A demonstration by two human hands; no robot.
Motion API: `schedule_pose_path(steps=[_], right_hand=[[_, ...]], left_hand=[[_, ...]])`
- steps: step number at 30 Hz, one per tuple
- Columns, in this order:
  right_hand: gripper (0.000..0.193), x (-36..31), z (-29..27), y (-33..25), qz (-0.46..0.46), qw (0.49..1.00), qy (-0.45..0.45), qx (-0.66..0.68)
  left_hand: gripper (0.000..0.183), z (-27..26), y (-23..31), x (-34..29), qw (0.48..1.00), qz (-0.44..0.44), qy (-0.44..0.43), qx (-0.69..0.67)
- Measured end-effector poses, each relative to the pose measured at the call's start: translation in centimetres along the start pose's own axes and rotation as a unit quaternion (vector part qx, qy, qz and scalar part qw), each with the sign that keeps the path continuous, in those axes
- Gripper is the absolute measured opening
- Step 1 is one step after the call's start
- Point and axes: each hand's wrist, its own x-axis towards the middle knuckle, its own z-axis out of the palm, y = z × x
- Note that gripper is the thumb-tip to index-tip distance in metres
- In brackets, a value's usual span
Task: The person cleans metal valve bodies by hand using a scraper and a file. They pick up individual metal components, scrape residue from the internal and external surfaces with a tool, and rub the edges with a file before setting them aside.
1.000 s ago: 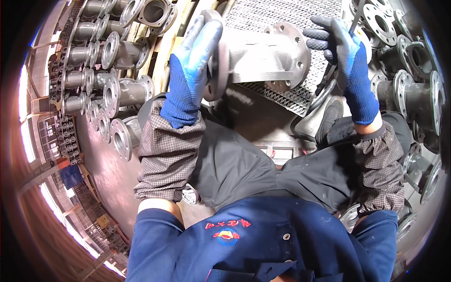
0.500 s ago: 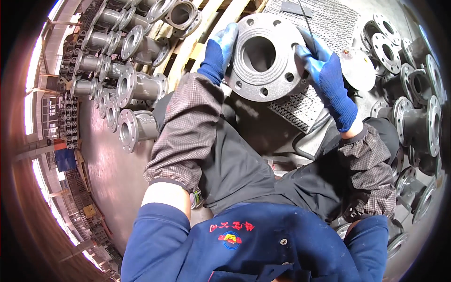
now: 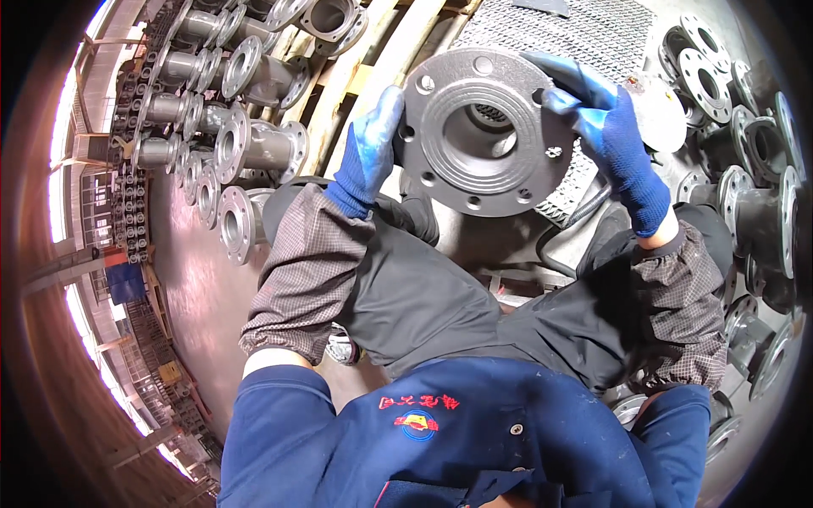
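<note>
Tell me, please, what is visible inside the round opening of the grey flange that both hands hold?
Through the bore of the grey flange, held by the left hand and right hand, a dark hollow shows with a patch of metal mesh pattern at its upper part. The flange face hides whatever lies deeper.

Bright daylight floods in from the left rim, blowing out to white along that edge — the rest sits evenly lit and sharp. The flanged casting (image 3: 487,131) catches soft highlights on its face, its bore falling into shadow. Straight lines bend hard toward the edges — black vignette rings the fisheye circle. No motion blur at centre.
</note>
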Motion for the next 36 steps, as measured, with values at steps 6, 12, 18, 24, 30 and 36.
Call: schedule_pose_path(steps=[6,12,18,24,30,36], right_hand=[[0.029,0.2,-1.3,1.6,-0.01,0.998,0.026,-0.062],[0.026,0.3,-1.7,2.6,-0.026,0.991,0.132,-0.007],[0.029,-3.5,-6.3,8.6,-0.148,0.894,0.068,-0.418],[0.035,-2.9,-4.4,7.2,0.212,0.962,0.134,-0.112],[0.041,-0.8,-5.8,8.9,0.094,0.981,0.145,0.088],[0.023,1.8,-5.2,9.4,0.135,0.95,0.179,0.219]], left_hand=[[0.029,-1.6,4.1,4.9,0.985,0.072,0.012,-0.155],[0.026,-0.4,5.6,6.0,0.997,0.054,0.007,-0.064],[0.036,3.0,6.3,8.3,0.954,-0.091,0.037,-0.282],[0.03,4.1,8.2,11.5,0.833,-0.272,0.027,-0.481],[0.033,7.2,5.4,15.1,0.844,-0.284,0.007,-0.454],[0.035,5.3,2.9,16.2,0.798,-0.359,0.022,-0.483]])
